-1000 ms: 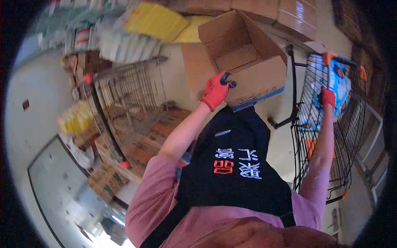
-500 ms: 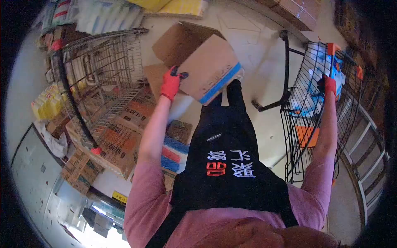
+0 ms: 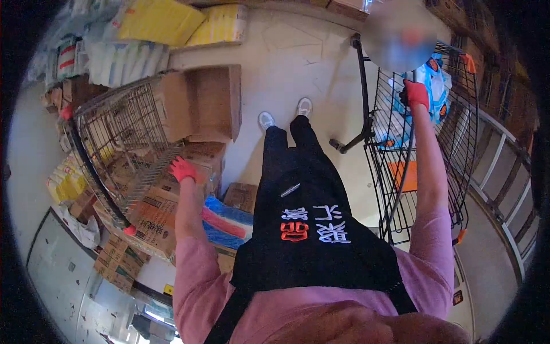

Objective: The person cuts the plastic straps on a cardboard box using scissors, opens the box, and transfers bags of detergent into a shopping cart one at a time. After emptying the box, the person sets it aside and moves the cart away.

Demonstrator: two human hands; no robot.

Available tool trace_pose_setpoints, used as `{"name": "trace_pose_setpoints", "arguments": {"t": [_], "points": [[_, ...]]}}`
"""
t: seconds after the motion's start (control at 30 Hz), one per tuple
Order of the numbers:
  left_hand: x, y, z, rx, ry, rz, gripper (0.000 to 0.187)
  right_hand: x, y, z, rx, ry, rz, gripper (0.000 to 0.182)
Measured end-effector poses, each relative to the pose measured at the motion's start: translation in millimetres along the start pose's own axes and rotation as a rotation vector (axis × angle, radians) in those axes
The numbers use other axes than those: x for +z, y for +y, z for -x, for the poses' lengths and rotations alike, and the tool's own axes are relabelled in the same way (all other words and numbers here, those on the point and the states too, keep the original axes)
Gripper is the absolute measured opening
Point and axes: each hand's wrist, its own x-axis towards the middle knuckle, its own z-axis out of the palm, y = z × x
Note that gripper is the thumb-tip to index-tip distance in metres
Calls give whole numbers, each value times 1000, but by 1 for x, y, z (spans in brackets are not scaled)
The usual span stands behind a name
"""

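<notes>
My left hand (image 3: 183, 169), in a red glove, holds nothing, with its fingers apart. It is beside the wire shelf of the left shopping cart (image 3: 94, 166), above stacked cardboard boxes (image 3: 201, 153). Ahead of it an open, empty cardboard carton (image 3: 215, 103) lies against that cart, its opening facing right. My right hand (image 3: 416, 95), also in a red glove with dark fingertips, is closed on the rim of the right shopping cart (image 3: 387, 200). Blue and white packages (image 3: 436, 92) are inside that cart.
Yellow packs (image 3: 215, 26) and wrapped goods (image 3: 123, 63) stand at the back left. A blue, red and white bundle (image 3: 226, 221) is left of my legs. A metal ladder-like frame (image 3: 495, 152) leans at the right. A blurred patch covers part of the view at the upper right.
My left hand has let go of the carton, which now lies farther left by the left cart. That hand has moved left and down. My right hand stays on the right cart.
</notes>
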Motion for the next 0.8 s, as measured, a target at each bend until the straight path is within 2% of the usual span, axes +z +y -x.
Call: {"name": "trace_pose_setpoints", "arguments": {"t": [0.1, 0.17, 0.2, 0.23, 0.27, 0.3, 0.37, 0.5, 0.6, 0.67, 0.7, 0.8], "points": [[14, 29, 27, 52, -59, 62, 40, -6, -17, 21, -73, 53, 49, 46], [9, 60, 54, 129, -119, 129, 45, -18, -28, 32, -3, -4, 84, 57], [2, 77, 66, 135, -160, 190, 48, -7, -23, 22, 25, 51, 107, 53], [-6, 94, 77, 141, -201, 250, 50, -16, -31, 33, 53, 13, 62, 51], [-34, 108, 93, 168, -233, 301, 53, -15, -35, 35, 67, 69, 76, 50], [-62, 116, 106, 196, -266, 349, 56, -27, -44, 49, 75, 38, 42, 50], [-74, 123, 110, 212, -243, 444, 62, -30, -46, 51, 97, 18, 24, 47], [-91, 127, 71, 187, -251, 614, 71, -41, -53, 62, 100, -22, 10, 43], [-168, 133, 45, 115, -225, 588, 70, -38, -49, 60, 89, 0, 0, 42], [-176, 140, -7, 192, -124, 697, 68, -64, -63, 80, 85, -93, -30, 43], [-191, 148, -32, 223, -91, 720, 67, -53, -57, 74, 87, -50, 15, 39], [-275, 187, -90, 365, -27, 751, 66, -45, -57, 70, 139, -9, 57, 40]]}}
